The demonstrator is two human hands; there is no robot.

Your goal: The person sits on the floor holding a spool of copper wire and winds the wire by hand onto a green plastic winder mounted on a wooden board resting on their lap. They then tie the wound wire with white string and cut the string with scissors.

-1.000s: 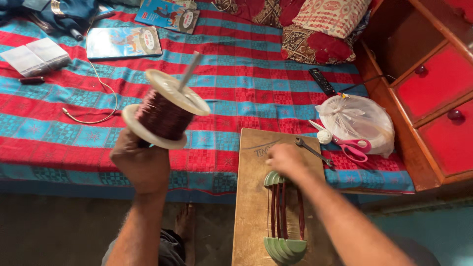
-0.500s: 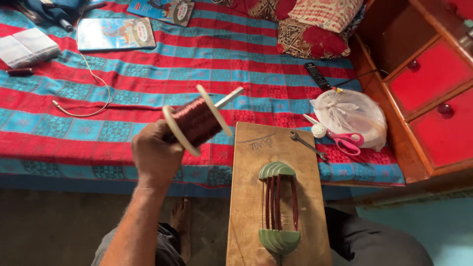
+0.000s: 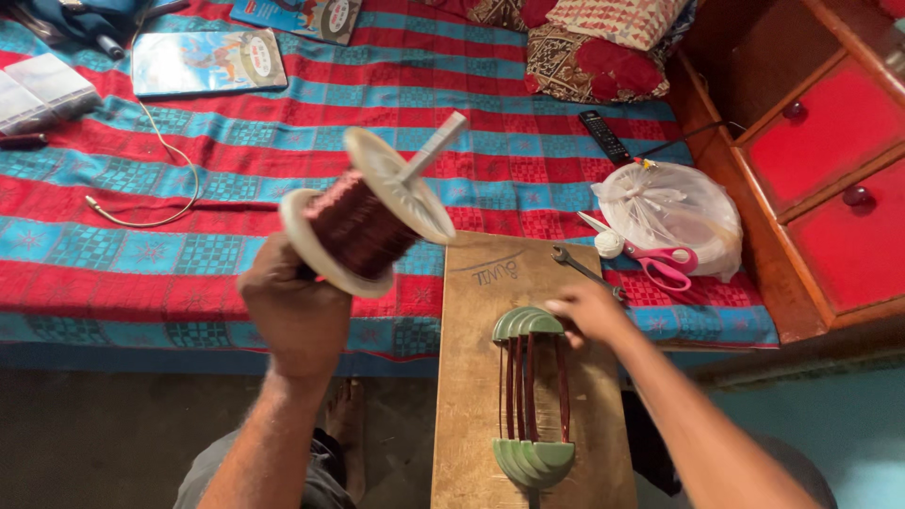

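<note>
My left hand (image 3: pixel 294 316) grips a white plastic spool of reddish-brown copper wire (image 3: pixel 363 224) and holds it tilted in the air above the bed's edge. My right hand (image 3: pixel 586 311) rests on the wooden board (image 3: pixel 481 377), fingers at the top right of a green stepped winding former (image 3: pixel 531 325) wrapped with loops of the same copper wire. The former's lower green half (image 3: pixel 533 462) sits near the board's near end. Whether the fingers pinch the wire is hidden.
A spanner (image 3: pixel 584 271) lies at the board's far right corner. Red-handled scissors (image 3: pixel 660 259), a white plastic bag (image 3: pixel 669 212) and a remote (image 3: pixel 603 137) lie on the striped bedspread (image 3: pixel 141 254). Books (image 3: pixel 207 61), a cable (image 3: pixel 156 188), pillows and a red-drawered cabinet (image 3: pixel 830 160) surround it.
My right hand, out of view half a second ago, is back at the top of the former. The spool has swung round in my left hand and tilted the other way.
</note>
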